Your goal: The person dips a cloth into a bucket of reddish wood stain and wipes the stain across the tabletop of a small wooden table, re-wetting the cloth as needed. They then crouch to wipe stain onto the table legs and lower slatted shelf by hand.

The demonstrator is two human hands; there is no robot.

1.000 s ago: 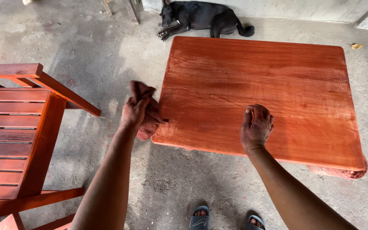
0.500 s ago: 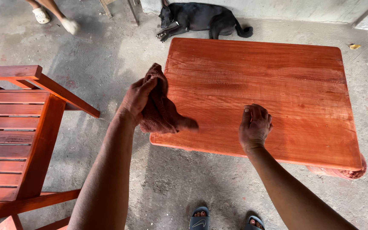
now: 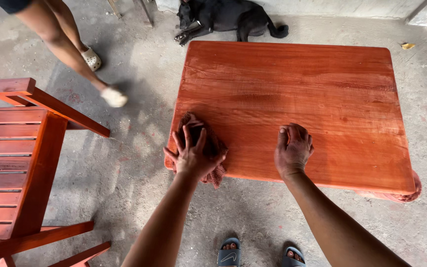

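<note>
We are pressing the cloth (image 3: 208, 148) flat under our spread left hand (image 3: 191, 153) at the bench (image 3: 322, 84) corner, right hand (image 3: 293, 150) resting loosely curled and empty beside it, risking the cloth slipping off the edge.

Daylight, even and fairly bright; no lamp visible. Light is diffuse and shadows are soft-edged. Faint shadow on the floor (image 3: 124, 163) under the near edge of the table (image 3: 297, 99). Dim patch beneath the walking person's legs (image 3: 60, 34), upper left. Tabletop shows a mild pale sheen across its upper half, no hard glare. Focus sharp at centre: wood grain and the left hand (image 3: 191, 153) on the cloth (image 3: 213, 143) read clearly. Slight motion blur on the passer's shoe (image 3: 113, 97). Wide-angle lens: table edges bow, chair (image 3: 21, 158) rails splay toward the left edge.
</note>
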